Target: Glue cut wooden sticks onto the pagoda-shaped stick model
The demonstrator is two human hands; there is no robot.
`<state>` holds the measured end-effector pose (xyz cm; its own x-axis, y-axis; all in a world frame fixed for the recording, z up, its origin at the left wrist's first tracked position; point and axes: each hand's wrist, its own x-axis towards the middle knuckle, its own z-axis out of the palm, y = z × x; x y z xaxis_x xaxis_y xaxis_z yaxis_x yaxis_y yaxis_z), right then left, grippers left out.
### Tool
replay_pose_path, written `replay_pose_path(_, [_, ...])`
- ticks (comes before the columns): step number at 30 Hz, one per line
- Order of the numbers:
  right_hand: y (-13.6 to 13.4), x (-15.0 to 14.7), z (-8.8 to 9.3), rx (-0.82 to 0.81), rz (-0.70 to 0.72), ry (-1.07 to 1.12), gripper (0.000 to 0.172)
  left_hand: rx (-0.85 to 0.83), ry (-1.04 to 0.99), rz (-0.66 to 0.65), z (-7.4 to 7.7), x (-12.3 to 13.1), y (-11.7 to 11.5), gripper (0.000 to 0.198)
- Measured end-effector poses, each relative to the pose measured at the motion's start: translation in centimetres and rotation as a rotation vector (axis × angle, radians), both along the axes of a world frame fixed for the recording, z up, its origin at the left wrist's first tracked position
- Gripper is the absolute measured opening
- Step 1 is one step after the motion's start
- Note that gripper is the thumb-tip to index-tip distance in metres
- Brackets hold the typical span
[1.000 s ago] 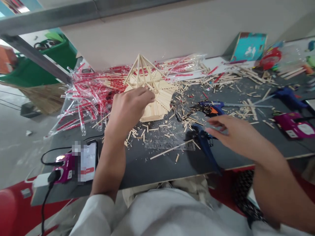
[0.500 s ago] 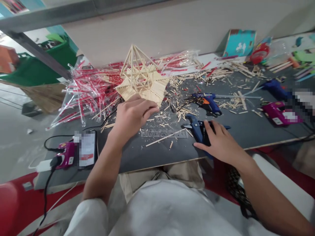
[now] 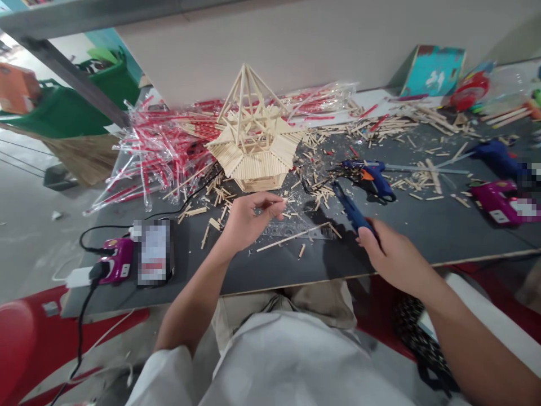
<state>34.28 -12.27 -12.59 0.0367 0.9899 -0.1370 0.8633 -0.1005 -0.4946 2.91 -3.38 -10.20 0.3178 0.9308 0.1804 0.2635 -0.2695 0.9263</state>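
My right hand (image 3: 391,251) is wrapped round the handles of a blue hand cutter (image 3: 353,208), lifted above the table and angled away from me. My left hand (image 3: 253,220) is pinched closed over the middle of the table. A tiny pale bit shows at its fingertips, too small to name. Just beyond it stands a model of thin wooden sticks (image 3: 257,135), with a pointed open frame above slatted roof panels. Below the left fingertips lies a clear ruler (image 3: 291,229), and a long thin stick (image 3: 287,239) rests across it.
Plastic wrappers with red strips (image 3: 156,146) heap up at the left. A blue glue gun (image 3: 374,177) lies right of the model, among scattered stick offcuts. At the left edge are a phone (image 3: 154,254) and a purple power adapter (image 3: 116,259); another purple adapter (image 3: 501,200) sits right.
My right hand has picked up the blue cutter from the table. My left hand has drawn back from the model, its fingers still pinched. The view has shifted slightly.
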Motion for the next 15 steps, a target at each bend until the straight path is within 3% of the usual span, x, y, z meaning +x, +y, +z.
replay_pose_path(3, [0.6,-1.9,1.0,-0.136,0.075,0.405,0.057,-0.094,-0.043,0.013,-0.7,0.4,0.0,0.025])
replay_pose_path(6, [1.0,-4.5,1.2,-0.231,0.14,0.637,0.055,-0.115,-0.037,0.026,-1.5,0.7,-0.1,0.028])
replay_pose_path(11, [1.1,-7.2,1.0,-0.259,0.119,0.757,0.052,-0.035,0.095,0.076,-1.9,0.3,0.0,0.034])
replay_pose_path(15, [1.0,-7.7,1.5,-0.225,0.163,0.718,0.051,0.012,0.176,0.087,-1.6,0.0,-0.1,0.035])
